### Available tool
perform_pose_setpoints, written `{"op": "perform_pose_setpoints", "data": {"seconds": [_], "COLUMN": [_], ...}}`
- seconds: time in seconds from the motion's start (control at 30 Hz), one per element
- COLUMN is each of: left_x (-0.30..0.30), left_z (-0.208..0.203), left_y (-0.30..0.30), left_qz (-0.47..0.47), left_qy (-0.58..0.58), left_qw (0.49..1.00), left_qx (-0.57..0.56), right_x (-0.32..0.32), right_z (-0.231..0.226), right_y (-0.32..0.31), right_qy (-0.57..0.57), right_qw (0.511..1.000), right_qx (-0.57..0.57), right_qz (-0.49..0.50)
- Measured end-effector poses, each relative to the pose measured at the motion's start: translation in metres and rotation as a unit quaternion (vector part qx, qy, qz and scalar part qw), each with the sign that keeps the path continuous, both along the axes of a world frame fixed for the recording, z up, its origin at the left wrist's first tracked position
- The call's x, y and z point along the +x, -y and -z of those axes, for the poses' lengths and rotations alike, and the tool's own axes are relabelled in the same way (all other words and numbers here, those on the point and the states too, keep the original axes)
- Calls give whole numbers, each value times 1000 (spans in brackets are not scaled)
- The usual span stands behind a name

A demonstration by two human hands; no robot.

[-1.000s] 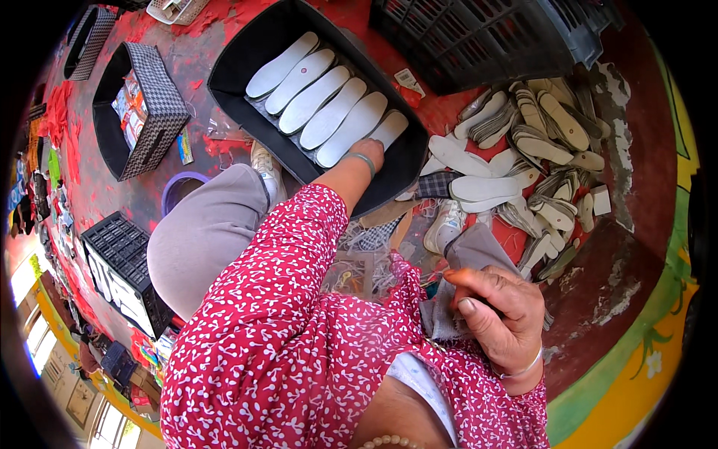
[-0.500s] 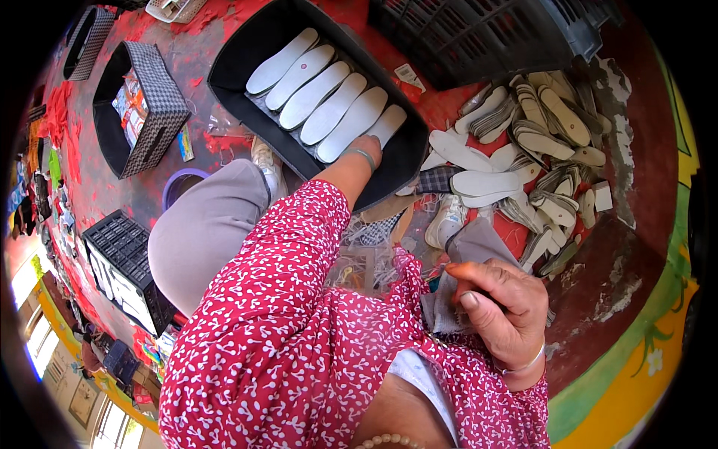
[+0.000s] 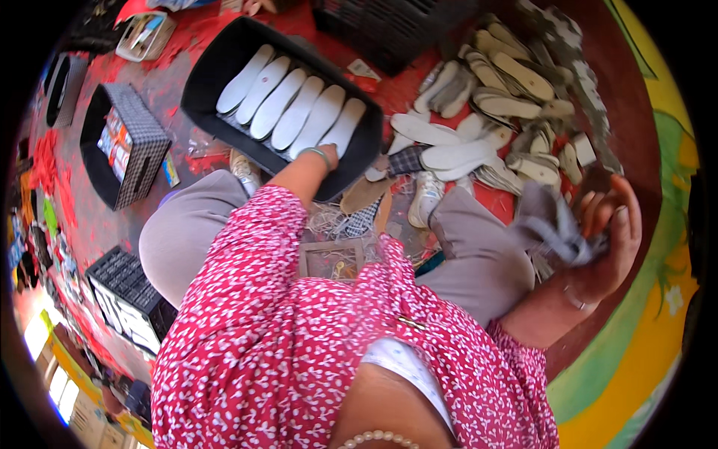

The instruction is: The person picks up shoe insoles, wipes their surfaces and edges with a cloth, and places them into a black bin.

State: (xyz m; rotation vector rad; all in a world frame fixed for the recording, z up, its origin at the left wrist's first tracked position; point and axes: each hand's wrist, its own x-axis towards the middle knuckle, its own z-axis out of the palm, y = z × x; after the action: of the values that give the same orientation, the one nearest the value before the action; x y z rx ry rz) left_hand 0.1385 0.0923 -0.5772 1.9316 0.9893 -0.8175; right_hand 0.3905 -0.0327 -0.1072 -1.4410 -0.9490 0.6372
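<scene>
A row of white insoles (image 3: 278, 103) lies side by side in a black fabric bin (image 3: 202, 75). My left hand (image 3: 323, 156) reaches into this bin, its fingers closed at the near end of the rightmost insole (image 3: 346, 126); the fingertips are partly hidden. Out to the right, my right hand (image 3: 617, 232) is raised with curled fingers around a grey cloth (image 3: 557, 228), which is smeared by motion. A loose heap of insoles (image 3: 516, 75) spreads over the floor between the bin and that hand.
Beyond the heap stands a black plastic crate (image 3: 374, 30). Left of the bin are a checked fabric box (image 3: 138, 127) with colourful packets and another black crate (image 3: 127, 284). A white basket (image 3: 146, 37) sits far left. A painted wall (image 3: 658, 224) curves along the right.
My right hand has swung out to the right with the grey cloth. The rightmost insole now lies in line with the others, my left hand still at its end. The view has shifted.
</scene>
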Motion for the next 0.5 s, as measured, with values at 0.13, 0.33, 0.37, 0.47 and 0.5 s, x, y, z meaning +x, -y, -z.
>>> {"op": "perform_pose_setpoints", "data": {"seconds": [0.13, 0.33, 0.37, 0.47, 0.5], "left_x": [-1, 14, 8, 2, -4], "left_z": [-31, -230, -253, -320, -333], "left_y": [-45, -90, -91, -72, -64], "left_qz": [-11, -59, -33, -3, 23], "left_qy": [77, 158, 215, 344, 364], "left_qw": [992, 982, 967, 915, 904], "left_qx": [99, 87, 135, 212, 223], "right_x": [81, 160, 156, 157, 155], "right_z": [22, 218, 247, 338, 365], "right_y": [35, 92, 95, 115, 117], "right_qy": [-68, -261, -297, -367, -382], "right_qw": [979, 898, 876, 805, 782], "right_qx": [-139, -337, -357, -439, -470], "right_qz": [131, 111, 134, 156, 150]}}
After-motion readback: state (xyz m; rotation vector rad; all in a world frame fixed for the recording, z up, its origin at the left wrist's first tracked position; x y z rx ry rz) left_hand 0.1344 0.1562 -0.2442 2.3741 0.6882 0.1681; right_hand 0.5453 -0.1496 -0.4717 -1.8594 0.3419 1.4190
